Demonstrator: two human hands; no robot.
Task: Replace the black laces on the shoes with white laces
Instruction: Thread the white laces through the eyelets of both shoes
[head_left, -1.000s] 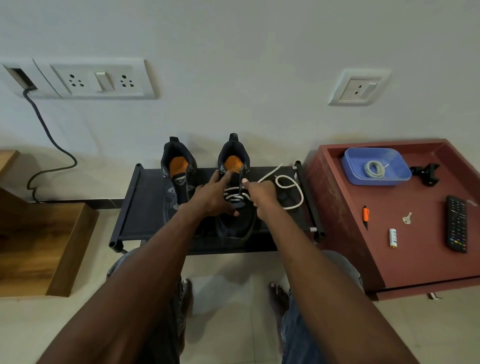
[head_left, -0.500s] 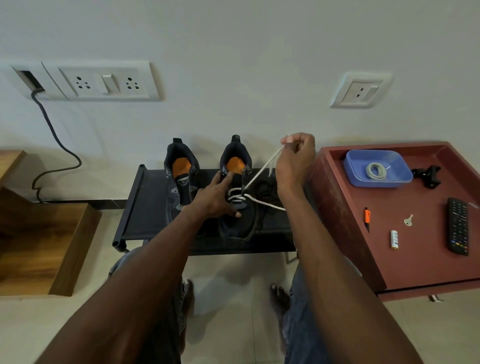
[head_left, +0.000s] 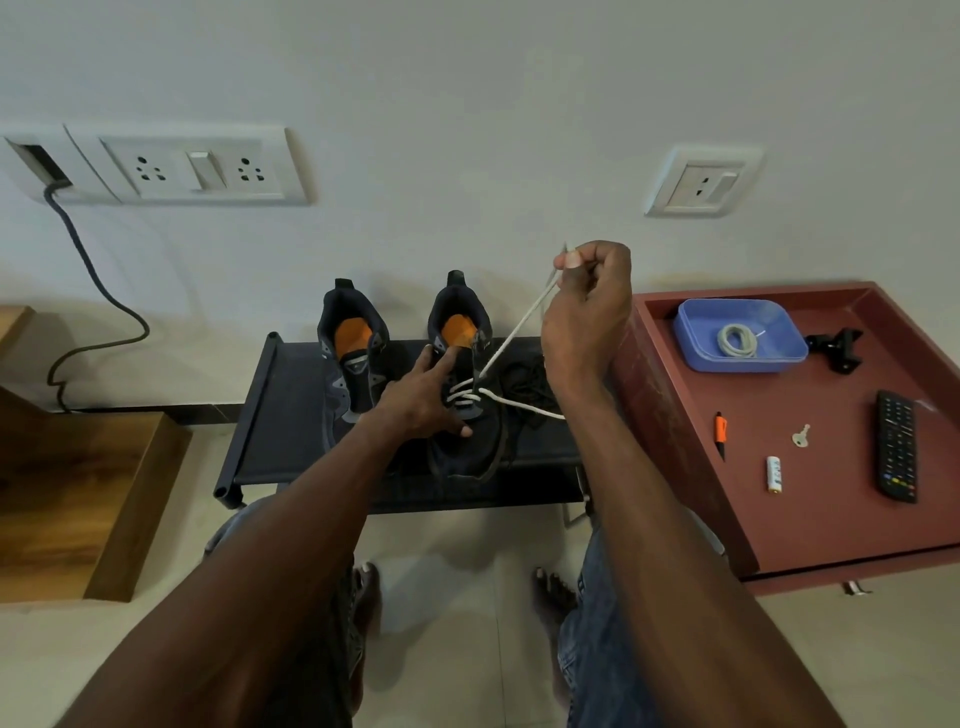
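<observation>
The right hand pinches the taut white lace; the left hand, fingers flat, steadies the right shoe. Overpulling could drag the free end through an eyelet.

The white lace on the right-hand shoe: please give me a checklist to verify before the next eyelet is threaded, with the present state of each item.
1. Right hand has a pinch grip near the tip of the white cord lace: ok.
2. Lace runs taut from the hand to the dark shoe with the orange insole: ok.
3. Left hand rests on that shoe and steadies it: ok.
4. Lower rows already crossed in white: ok.
5. Other lace end free, trailing right over the black fabric rack: ok.
6. Both ends equal in length: cannot tell.
</observation>
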